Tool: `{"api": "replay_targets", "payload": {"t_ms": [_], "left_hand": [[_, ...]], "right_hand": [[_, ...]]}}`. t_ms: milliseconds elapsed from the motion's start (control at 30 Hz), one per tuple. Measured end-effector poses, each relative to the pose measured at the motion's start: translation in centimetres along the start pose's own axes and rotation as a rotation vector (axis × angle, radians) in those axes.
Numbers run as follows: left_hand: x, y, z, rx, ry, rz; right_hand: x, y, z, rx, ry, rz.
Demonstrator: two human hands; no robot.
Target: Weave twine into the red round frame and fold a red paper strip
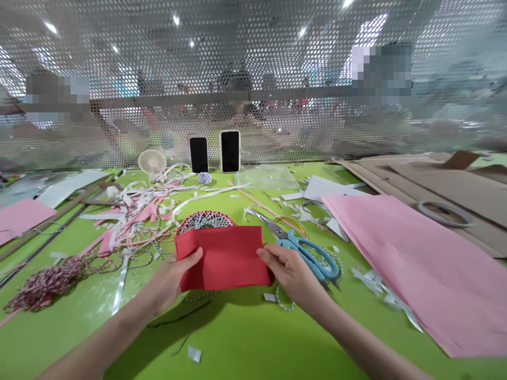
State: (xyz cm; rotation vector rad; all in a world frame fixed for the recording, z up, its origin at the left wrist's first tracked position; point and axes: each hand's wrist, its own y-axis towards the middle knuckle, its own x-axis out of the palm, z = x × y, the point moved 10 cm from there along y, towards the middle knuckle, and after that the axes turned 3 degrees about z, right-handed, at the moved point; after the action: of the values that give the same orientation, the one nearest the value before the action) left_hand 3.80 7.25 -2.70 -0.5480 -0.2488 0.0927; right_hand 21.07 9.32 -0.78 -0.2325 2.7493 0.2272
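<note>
Between my two hands I hold a folded sheet of red paper (227, 258) above the green table. My left hand (172, 279) grips its left edge, thumb on the near face and the other fingers hidden behind. At the right edge my right hand (283, 266) pinches the sheet between thumb and fingers. Partly covered by the red sheet is a round piece wound with patterned cord and red rim (206, 218). Just beyond my right hand lie blue-handled scissors (307, 253), blades slightly apart, beside a roll of yellowish tape (297, 224).
Pink sheets (420, 253) and brown cardboard (459, 184) cover the right side, with a grey ring (446, 213) on the cardboard. Paper strips (134, 203) and a red-and-white cord bundle (49, 282) lie left. Two phones (230, 151) and a small fan (152, 162) stand before a perforated metal screen (277, 58).
</note>
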Motion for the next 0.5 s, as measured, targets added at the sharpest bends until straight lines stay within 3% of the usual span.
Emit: {"api": "replay_targets", "payload": {"t_ms": [167, 300, 367, 500], "left_hand": [[-0.7, 0.2, -0.1, 0.020, -0.005, 0.032], [-0.5, 0.3, 0.3, 0.065, 0.042, -0.032], [-0.8, 0.3, 1.7, 0.139, 0.073, -0.025], [-2.0, -0.6, 7.3, 0.415, 0.037, -0.026]], "right_hand": [[2.1, -0.6, 0.5, 0.108, 0.169, -0.188], [1.3, -0.4, 0.8, 0.119, 0.152, -0.101], [0.6, -0.2, 1.0, 0.110, 0.158, -0.044], [-1.1, 0.2, 1.9, 0.154, 0.312, 0.071]]}}
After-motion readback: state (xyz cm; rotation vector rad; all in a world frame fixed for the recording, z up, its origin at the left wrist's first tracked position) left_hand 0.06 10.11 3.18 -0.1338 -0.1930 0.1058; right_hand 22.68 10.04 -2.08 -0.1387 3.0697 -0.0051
